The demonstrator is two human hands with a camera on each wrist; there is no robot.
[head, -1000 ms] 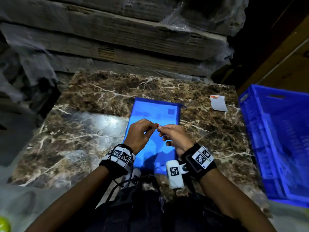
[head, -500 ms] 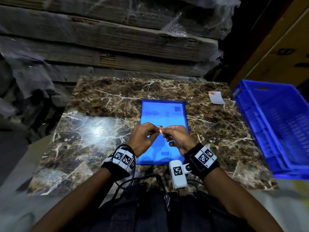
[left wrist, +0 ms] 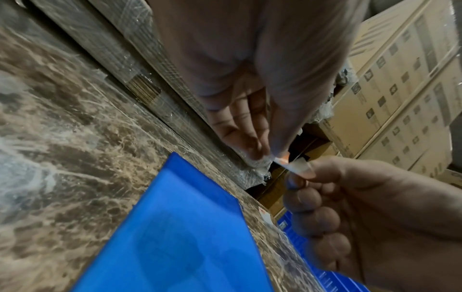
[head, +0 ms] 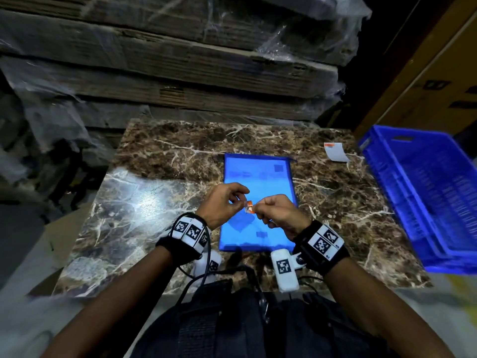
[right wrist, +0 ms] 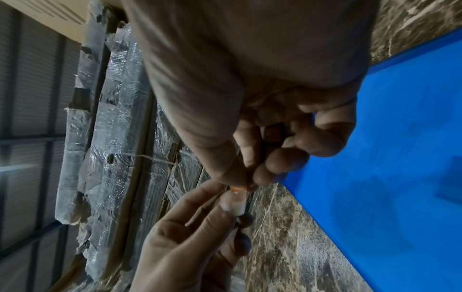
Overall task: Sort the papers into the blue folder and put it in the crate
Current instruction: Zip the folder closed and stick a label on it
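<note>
Your left hand (head: 224,204) and right hand (head: 277,214) meet in mid-air above the blue folder (head: 258,202), and between them you hold a small paper slip (head: 249,209), white with an orange end. Each grip is a narrow pinch on it: the left thumb and forefinger take the orange end, the right thumb and forefinger the white end, with your other right fingers curled into the palm. The left wrist view shows the slip (left wrist: 291,165) edge-on between the two pinches; the right wrist view shows it (right wrist: 237,201) as a thin folded piece (any print on it is too blurred to read).

The folder lies flat and closed on the marble bench (head: 144,202), near its middle, long side running from 12 to 6 o'clock, and directly under your hands. Faint shapes of papers show through its cover. A second paper (head: 335,151), white with an orange corner, lies on the bench at about 2 o'clock from the folder, well apart from it and just beside the blue crate (head: 423,202). The crate stands at 3 o'clock, against the bench's right edge. Wrapped cardboard stacks (head: 167,60) rise behind the bench at 12 o'clock.
</note>
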